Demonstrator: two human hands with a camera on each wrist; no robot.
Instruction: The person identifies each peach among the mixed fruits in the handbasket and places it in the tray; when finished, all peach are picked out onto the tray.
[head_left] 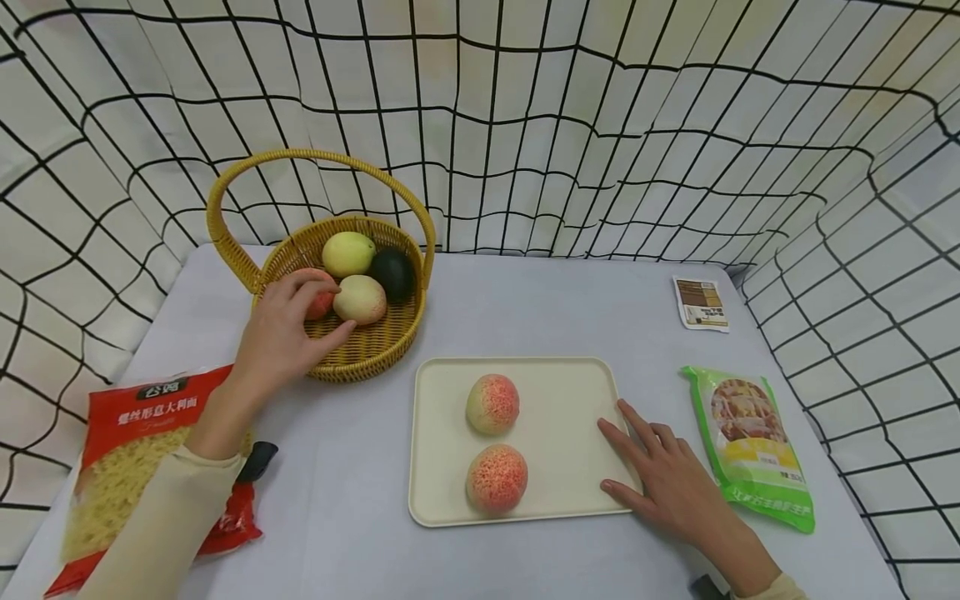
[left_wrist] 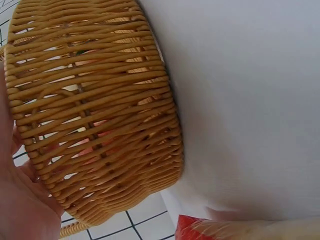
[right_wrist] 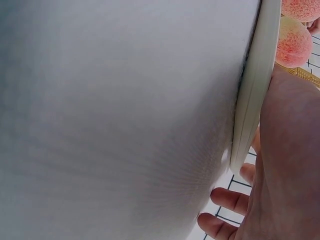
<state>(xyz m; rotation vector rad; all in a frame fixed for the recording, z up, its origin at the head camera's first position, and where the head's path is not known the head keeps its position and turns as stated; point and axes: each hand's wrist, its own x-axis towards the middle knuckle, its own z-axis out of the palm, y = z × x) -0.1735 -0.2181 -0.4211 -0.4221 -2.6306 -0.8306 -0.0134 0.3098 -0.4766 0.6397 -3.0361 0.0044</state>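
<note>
My left hand (head_left: 281, 329) reaches over the near left rim of a yellow wicker basket (head_left: 367, 362), fingers spread around a gap. Under its fingers lies a reddish peach (head_left: 321, 305), partly hidden. A pale peach (head_left: 362, 300) sits right at the fingertips and thumb. Behind these are a yellow lemon-like fruit (head_left: 348, 253) and a dark green avocado-like fruit (head_left: 392, 273). My right hand (head_left: 667, 475) lies with extended fingers on the right edge of a cream tray (head_left: 558, 450). Two peaches rest on the tray, one farther back (head_left: 492, 404) and one nearer (head_left: 497, 478).
A red pasta bag (head_left: 142, 450) lies beneath the left forearm. Right of the tray lie a green food packet (head_left: 753, 446) and, farther back, a small brown-and-white sachet (head_left: 701, 304). Black wire mesh (head_left: 517, 150) surrounds the table's back and sides. The basket's tall handle (head_left: 315, 155) arches over it.
</note>
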